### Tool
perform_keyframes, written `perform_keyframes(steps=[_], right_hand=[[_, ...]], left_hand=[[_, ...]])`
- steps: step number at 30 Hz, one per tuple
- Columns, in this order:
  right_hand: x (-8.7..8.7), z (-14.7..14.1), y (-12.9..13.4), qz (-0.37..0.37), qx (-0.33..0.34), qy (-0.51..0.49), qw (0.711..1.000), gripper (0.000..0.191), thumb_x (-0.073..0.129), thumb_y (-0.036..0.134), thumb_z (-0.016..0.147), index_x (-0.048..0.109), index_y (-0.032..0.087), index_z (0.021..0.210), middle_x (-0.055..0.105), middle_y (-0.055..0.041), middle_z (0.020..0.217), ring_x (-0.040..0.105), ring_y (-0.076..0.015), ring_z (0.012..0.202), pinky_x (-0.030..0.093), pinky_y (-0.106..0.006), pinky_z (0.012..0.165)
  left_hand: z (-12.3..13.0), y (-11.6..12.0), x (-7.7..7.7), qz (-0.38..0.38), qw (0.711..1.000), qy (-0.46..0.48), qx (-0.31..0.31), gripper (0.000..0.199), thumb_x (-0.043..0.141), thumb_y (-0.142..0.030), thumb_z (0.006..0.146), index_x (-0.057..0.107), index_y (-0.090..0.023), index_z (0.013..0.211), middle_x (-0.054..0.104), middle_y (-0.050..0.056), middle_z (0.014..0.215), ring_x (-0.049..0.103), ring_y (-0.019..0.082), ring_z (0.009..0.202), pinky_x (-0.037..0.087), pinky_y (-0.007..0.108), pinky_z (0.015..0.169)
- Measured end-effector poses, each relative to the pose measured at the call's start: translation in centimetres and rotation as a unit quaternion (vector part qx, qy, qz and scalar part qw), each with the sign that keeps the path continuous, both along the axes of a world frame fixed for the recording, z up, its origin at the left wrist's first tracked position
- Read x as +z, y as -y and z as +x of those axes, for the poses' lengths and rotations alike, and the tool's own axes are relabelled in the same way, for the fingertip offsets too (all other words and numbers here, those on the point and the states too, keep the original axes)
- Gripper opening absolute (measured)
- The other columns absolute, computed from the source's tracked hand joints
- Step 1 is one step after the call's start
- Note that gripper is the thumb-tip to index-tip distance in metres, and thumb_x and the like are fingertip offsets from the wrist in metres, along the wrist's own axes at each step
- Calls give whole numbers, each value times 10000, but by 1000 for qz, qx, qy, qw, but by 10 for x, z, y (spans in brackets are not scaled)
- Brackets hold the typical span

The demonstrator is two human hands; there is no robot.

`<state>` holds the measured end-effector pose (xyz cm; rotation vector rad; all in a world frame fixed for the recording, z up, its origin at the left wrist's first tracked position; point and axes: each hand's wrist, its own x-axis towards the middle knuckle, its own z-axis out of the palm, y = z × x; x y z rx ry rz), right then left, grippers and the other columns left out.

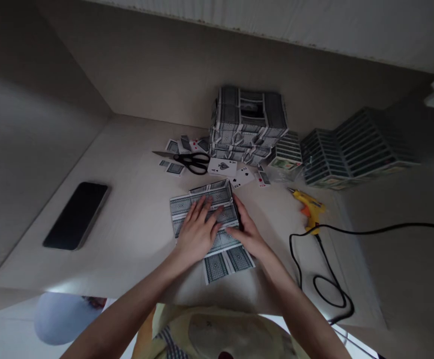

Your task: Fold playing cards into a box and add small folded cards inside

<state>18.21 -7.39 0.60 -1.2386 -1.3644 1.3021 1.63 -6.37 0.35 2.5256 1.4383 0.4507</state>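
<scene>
A flat panel made of joined playing cards lies on the table in front of me, patterned backs up, with raised card walls along its far and right sides. My left hand rests palm down on it, fingers stretched out and apart. At the panel's right edge, my right hand has its thumb on top and its fingers along the outer side, partly hidden. Two card backs stick out from the near side. Beyond the panel are a stack of cards topped by an ace of spades and black-handled scissors.
A box built from cards stands at the back, with several packs of cards to its right. A yellow glue gun with a looping black cable lies right. A phone lies left. Cut card pieces surround the scissors.
</scene>
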Motion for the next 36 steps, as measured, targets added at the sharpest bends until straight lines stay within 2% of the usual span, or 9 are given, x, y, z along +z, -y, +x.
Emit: perform_keyframes(steps=[5,9,14,16,20,26,31,34,36], right_hand=[[1,23,-20,-47,-1,-4,999,544,594,319,743,481,216,1265,501,-41,1313,467,-205,1201,326,-382,1042],[9,32,-34,-24,32,92,995,457,549,264,764,533,213,1218,571,-35,1236,543,-195,1115,376,-376,1003],[20,16,-43,62,74,256,962,519,467,197,806,411,191,1322,487,-72,1325,466,-188,1202,354,-361,1022],[22,10,-44,68,87,282,953,501,407,157,827,403,200,1326,516,-72,1297,499,-182,1169,381,-363,997],[24,8,-44,69,104,281,952,491,370,109,827,443,232,1296,587,-44,1214,573,-169,1066,424,-349,947],[32,1,-41,76,140,253,954,536,379,79,799,452,285,1288,602,-3,1192,574,-172,1068,440,-342,932],[32,0,-46,77,167,200,962,349,415,223,852,586,276,1152,629,10,1151,574,-167,1072,443,-318,923],[27,13,-60,59,87,248,963,298,443,341,858,641,214,1041,681,-31,1032,627,-173,938,478,-299,833],[23,25,-73,39,-32,360,932,307,471,350,844,637,169,1028,683,-80,992,638,-196,881,475,-322,808]], left_hand=[[3,9,6,-8,998,-6,55,416,427,-319,867,451,-242,1275,391,87,1378,267,297,1318,278,503,1059],[-1,10,28,-32,997,21,61,329,458,-278,847,549,-219,1157,522,88,1217,460,253,1144,427,411,944],[-9,-35,50,12,995,69,74,525,568,-302,760,465,-185,1261,466,103,1283,400,287,1184,361,426,1004],[-13,-58,48,-63,995,62,52,569,574,-247,730,448,-128,1272,518,130,1239,469,282,1130,401,399,965],[-24,-83,35,-203,975,90,-9,400,392,-146,797,560,-205,1156,626,40,1136,589,198,1001,457,311,875],[-32,-73,35,-231,966,119,-15,358,358,-235,843,585,-219,1119,633,14,1135,590,185,1020,452,310,890],[-38,-77,36,-166,977,132,-24,535,517,-318,778,437,-175,1288,521,79,1283,519,208,1131,417,334,950],[-42,-83,30,-174,967,173,-69,436,545,-338,769,539,-200,1183,562,46,1235,528,181,1114,415,309,952],[-43,-84,26,-219,958,176,-58,313,513,-379,797,626,-210,1035,651,23,1082,598,165,983,463,283,863]])
